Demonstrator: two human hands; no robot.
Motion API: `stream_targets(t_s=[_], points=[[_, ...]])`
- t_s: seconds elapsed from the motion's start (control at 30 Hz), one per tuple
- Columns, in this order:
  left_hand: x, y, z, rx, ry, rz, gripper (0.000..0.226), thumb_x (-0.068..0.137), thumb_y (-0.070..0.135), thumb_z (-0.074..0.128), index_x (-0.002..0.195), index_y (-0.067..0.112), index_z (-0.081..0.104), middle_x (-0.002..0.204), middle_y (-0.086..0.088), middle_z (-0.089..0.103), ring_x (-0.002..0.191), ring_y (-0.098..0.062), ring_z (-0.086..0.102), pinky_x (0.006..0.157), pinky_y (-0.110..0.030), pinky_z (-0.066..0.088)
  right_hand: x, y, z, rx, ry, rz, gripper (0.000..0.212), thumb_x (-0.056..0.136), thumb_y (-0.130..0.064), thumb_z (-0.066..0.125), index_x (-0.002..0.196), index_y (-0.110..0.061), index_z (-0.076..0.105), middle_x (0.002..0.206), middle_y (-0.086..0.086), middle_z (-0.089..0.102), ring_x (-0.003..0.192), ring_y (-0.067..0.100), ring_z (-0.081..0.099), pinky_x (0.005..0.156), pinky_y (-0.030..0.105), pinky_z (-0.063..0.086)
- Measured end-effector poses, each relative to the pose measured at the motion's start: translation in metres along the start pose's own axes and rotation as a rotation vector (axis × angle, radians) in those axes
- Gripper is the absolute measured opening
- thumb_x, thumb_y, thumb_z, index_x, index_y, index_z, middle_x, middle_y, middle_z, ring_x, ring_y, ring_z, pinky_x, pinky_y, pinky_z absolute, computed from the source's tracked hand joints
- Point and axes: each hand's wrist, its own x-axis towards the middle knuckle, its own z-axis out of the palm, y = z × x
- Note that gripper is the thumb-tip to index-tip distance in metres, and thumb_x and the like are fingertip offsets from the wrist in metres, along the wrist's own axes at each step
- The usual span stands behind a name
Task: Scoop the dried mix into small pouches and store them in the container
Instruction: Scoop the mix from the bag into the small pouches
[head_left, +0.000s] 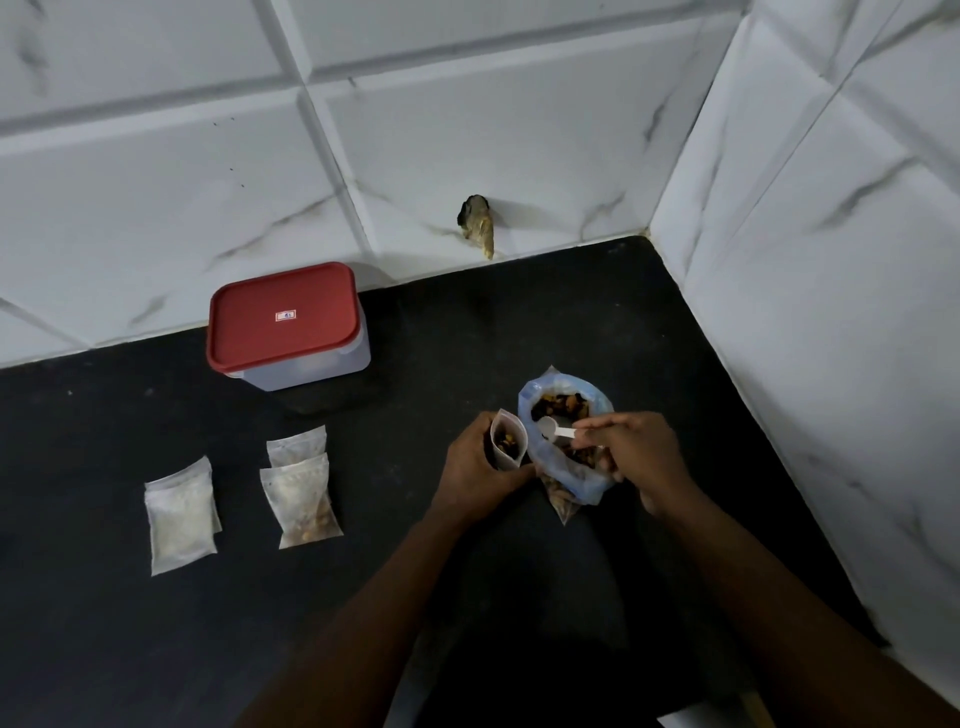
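Illegible small label (284, 315) on red lid (244, 332)

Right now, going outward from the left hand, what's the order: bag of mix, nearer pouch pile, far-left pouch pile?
1. Bag of mix, just right of the left hand.
2. Nearer pouch pile, to its left.
3. Far-left pouch pile, farther left still.

Counter (156, 649) layout
Container (291, 332) at the back edge; pouches (301, 499) before it; bag of mix (582, 483) well to their right.
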Motion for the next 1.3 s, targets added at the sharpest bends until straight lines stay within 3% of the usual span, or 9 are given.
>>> stream_targets(t_s=[0.1, 0.3, 0.57, 0.67, 0.8, 0.97, 1.03, 1.13, 1.3], points=[[0.0, -0.001, -0.001, 0.002, 0.009, 0.003, 0.054, 0.074, 0.028, 0.091, 0.118, 0.033, 0.06, 0.114, 0.013, 0.068, 0.104, 0.004, 0.065, 0.088, -0.022, 0.056, -0.004, 0.003, -0.011, 0.175, -0.012, 0.047, 0.009, 0.09, -0.017, 0.072, 0.096, -0.02, 0.077, 0.089, 0.002, 0.078, 0.057, 0.01, 0.055, 0.051, 0.023, 0.042], [-0.003, -0.002, -0.001, 0.017, 0.014, 0.022, 0.053, 0.076, 0.031, 0.089, 0.118, 0.036, 0.059, 0.117, 0.015, 0.065, 0.107, 0.003, 0.063, 0.087, -0.024, 0.056, -0.013, 0.013, -0.025, 0.342, -0.031, 0.092, 0.014, 0.093, -0.013, 0.068, 0.105, -0.014, 0.076, 0.094, 0.006, 0.078, 0.058, 0.009, 0.053, 0.052, 0.022, 0.041], [-0.01, 0.007, -0.003, 0.011, 0.027, 0.068, 0.045, 0.078, 0.028, 0.087, 0.113, 0.035, 0.06, 0.113, 0.015, 0.066, 0.103, 0.006, 0.063, 0.076, -0.014, 0.053, -0.048, -0.005, -0.025, 0.438, -0.145, -0.129, 0.015, 0.095, -0.009, 0.064, 0.104, -0.012, 0.076, 0.092, 0.009, 0.077, 0.06, 0.012, 0.056, 0.055, 0.024, 0.044], [-0.013, 0.01, -0.003, -0.022, 0.034, 0.08, 0.046, 0.077, 0.027, 0.089, 0.114, 0.032, 0.062, 0.113, 0.015, 0.068, 0.104, 0.006, 0.063, 0.078, -0.014, 0.053, -0.059, -0.009, -0.02, 0.305, -0.155, -0.286, 0.015, 0.092, -0.012, 0.069, 0.105, -0.015, 0.077, 0.087, 0.005, 0.077, 0.064, 0.012, 0.062, 0.055, 0.024, 0.048], [-0.018, 0.014, -0.003, -0.061, 0.046, 0.11, 0.045, 0.075, 0.024, 0.091, 0.111, 0.029, 0.064, 0.107, 0.013, 0.07, 0.1, 0.001, 0.067, 0.078, -0.015, 0.054, -0.067, -0.007, -0.012, -0.13, -0.036, -0.641, 0.016, 0.087, -0.018, 0.078, 0.103, -0.021, 0.079, 0.086, -0.011, 0.075, 0.081, 0.0, 0.07, 0.07, 0.017, 0.056], [-0.025, 0.014, -0.001, -0.079, 0.09, 0.143, 0.041, 0.072, 0.015, 0.092, 0.102, 0.024, 0.066, 0.102, 0.009, 0.071, 0.095, -0.005, 0.069, 0.077, -0.018, 0.055, -0.069, 0.015, 0.0, -0.471, 0.108, -0.981, 0.025, 0.082, -0.002, 0.081, 0.106, -0.005, 0.077, 0.107, 0.008, 0.075, 0.1, 0.017, 0.07, 0.089, 0.041, 0.059], [-0.027, 0.014, -0.001, -0.079, 0.086, 0.144, 0.042, 0.073, 0.015, 0.092, 0.103, 0.025, 0.066, 0.102, 0.008, 0.072, 0.095, -0.005, 0.07, 0.077, -0.018, 0.055, -0.077, 0.016, 0.0, -0.438, 0.167, -1.037, 0.023, 0.083, -0.005, 0.079, 0.106, -0.008, 0.077, 0.108, 0.004, 0.074, 0.102, 0.011, 0.069, 0.091, 0.031, 0.057], [-0.031, 0.014, -0.004, -0.054, 0.045, 0.137, 0.042, 0.074, 0.021, 0.091, 0.106, 0.027, 0.065, 0.104, 0.009, 0.07, 0.097, -0.003, 0.068, 0.078, -0.018, 0.055, -0.093, 0.011, -0.002, -0.164, 0.206, -0.856, 0.02, 0.087, -0.011, 0.075, 0.107, -0.014, 0.077, 0.103, -0.008, 0.075, 0.096, 0.001, 0.071, 0.082, 0.017, 0.056], [-0.038, 0.012, -0.01, 0.017, 0.033, 0.134, 0.044, 0.074, 0.032, 0.09, 0.107, 0.026, 0.063, 0.104, 0.01, 0.067, 0.096, -0.002, 0.065, 0.079, -0.02, 0.055, -0.072, 0.02, -0.006, 0.014, 0.337, -0.466, 0.018, 0.088, -0.014, 0.076, 0.102, -0.025, 0.075, 0.091, -0.012, 0.075, 0.082, -0.002, 0.07, 0.07, 0.021, 0.058]])
